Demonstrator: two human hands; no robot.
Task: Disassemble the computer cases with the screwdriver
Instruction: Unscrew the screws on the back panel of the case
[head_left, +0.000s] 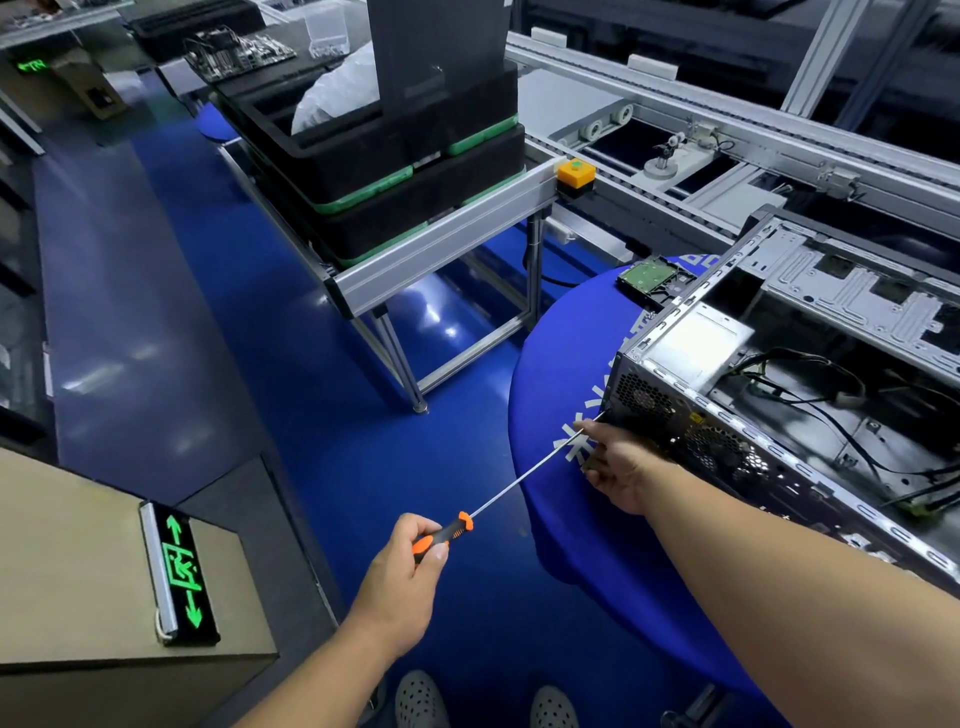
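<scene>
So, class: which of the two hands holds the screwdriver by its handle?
The left hand grips the screwdriver handle; the right hand only steadies the shaft near the case.

computer case (810, 374): open, on its side (cables inside) | screwdriver (511, 486): orange-black handle, tip at case's rear corner

The only plain sign is a lit green exit sign (179, 574) lying face up on a tan cardboard box (78, 571): it shows a running-figure pictogram with an arrow at each end, and no letters. Far beyond that sign, near the upper left corner, a second green glowing sign (32, 65) is too blurred to read. To the right of the exit sign, the blue cover of the round worktop (550, 395) carries large pale printed characters (574, 441), partly hidden and not legible.
</scene>
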